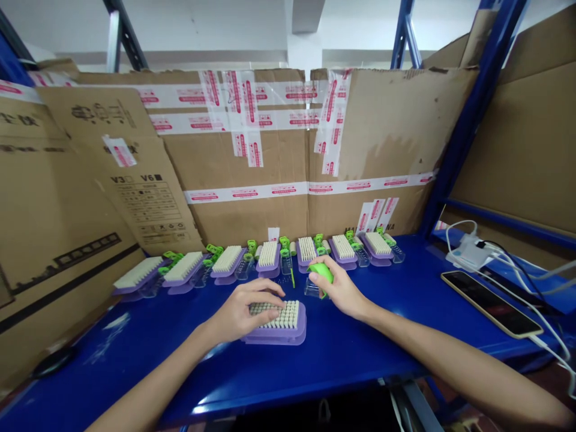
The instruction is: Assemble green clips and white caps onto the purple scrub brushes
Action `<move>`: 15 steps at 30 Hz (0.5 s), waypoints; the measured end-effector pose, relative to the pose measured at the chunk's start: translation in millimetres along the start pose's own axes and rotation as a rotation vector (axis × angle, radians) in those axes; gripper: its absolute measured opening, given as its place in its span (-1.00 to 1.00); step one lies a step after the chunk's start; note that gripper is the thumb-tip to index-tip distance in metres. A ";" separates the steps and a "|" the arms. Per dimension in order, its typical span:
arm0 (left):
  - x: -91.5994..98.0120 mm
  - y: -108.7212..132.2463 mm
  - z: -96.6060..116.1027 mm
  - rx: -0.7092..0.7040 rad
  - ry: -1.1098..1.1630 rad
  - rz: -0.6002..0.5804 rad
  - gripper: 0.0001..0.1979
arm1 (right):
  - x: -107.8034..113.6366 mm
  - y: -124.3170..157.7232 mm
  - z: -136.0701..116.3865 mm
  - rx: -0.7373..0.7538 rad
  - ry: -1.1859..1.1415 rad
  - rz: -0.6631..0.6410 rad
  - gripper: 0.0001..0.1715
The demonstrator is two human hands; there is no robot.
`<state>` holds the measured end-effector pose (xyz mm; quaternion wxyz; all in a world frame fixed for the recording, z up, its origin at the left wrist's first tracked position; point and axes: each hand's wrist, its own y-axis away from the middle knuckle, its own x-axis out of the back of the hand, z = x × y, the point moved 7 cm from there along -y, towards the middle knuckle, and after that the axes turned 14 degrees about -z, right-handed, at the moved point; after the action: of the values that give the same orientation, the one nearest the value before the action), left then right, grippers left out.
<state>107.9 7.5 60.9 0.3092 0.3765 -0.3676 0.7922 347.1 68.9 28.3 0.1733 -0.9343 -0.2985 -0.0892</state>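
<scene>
My left hand (245,309) rests on top of a purple brush with pale bristles (283,324) lying on the blue table (351,354); its fingers curl over the bristles' left end. My right hand (339,291) is closed around a small green part (321,273) fitted to a clear piece (311,289), just right of the brush. A row of several finished purple brushes (270,257) with green and clear parts lines the back of the table.
Taped cardboard walls (252,174) stand behind and to the left. A phone (490,303) lies at the right with a white charger (468,252) and cables. A dark round object (51,361) sits at the left edge. Blue shelf posts (468,120) rise at right.
</scene>
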 end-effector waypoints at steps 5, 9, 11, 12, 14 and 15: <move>-7.5 3.4 -3.3 0.102 -0.040 -0.093 -0.61 | -0.4 0.1 -1.5 0.030 -0.074 0.010 -0.10; -19.5 1.1 -7.3 0.221 -0.065 -0.208 -0.22 | -7.4 3.3 -4.9 0.043 -0.056 -0.091 0.00; -24.5 0.6 -10.2 0.256 -0.092 -0.241 -0.06 | -10.1 5.0 -5.7 0.039 -0.028 -0.125 -0.02; -26.6 0.9 -12.4 0.274 -0.102 -0.251 -0.01 | -10.0 5.6 -6.4 0.039 -0.004 -0.123 -0.04; -29.8 2.6 -17.8 0.314 -0.109 -0.257 0.06 | -8.4 6.4 -9.1 0.054 0.055 -0.104 -0.07; -30.7 3.8 -20.6 0.334 -0.107 -0.252 0.08 | -7.5 6.5 -10.7 0.066 0.082 -0.094 -0.09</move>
<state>113.5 15.6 25.1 0.3193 0.5068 -0.1973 0.7761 344.2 55.9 34.4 0.2117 -0.9085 -0.3377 -0.1255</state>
